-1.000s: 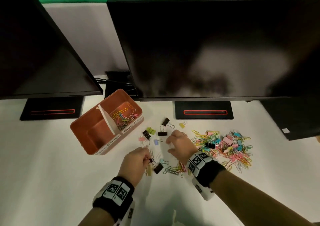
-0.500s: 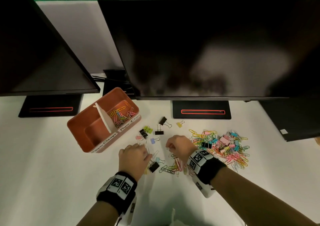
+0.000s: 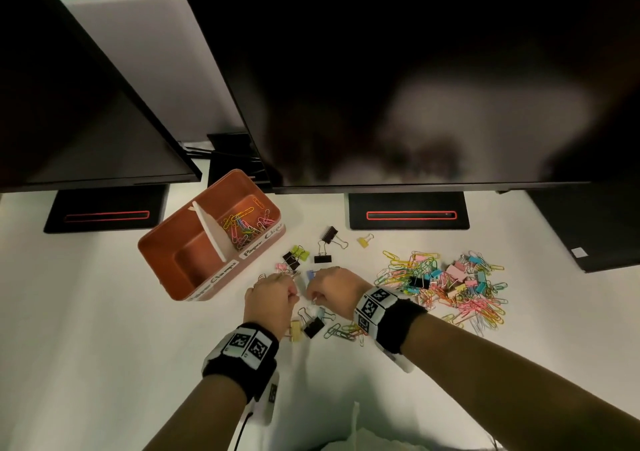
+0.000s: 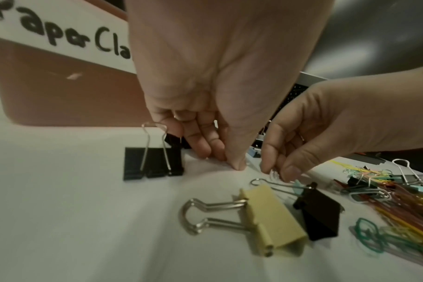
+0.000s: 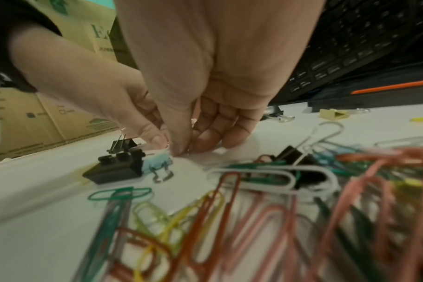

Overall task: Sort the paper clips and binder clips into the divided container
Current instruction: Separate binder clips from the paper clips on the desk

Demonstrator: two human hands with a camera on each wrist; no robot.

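I log a white counter point(image 3: 86, 329). On it: an orange divided container point(image 3: 166, 263) at left, coloured paper clips in its far compartment; two black monitor bases point(image 3: 408, 210) along the back; scattered binder clips point(image 3: 325, 258) in black, green, yellow and pink at centre; a mixed pile of paper clips and binder clips point(image 3: 460, 288) at right. Nearest me lie a yellow binder clip point(image 4: 270, 219) touching a black binder clip point(image 4: 319, 215), and a small bunch of paper clips point(image 3: 344, 331).

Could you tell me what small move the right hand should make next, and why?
Probably lift the right hand and carry its clip toward the container. Its fingers already pinch a small silvery clip just above the table, and the paper clips sit in the far compartment.
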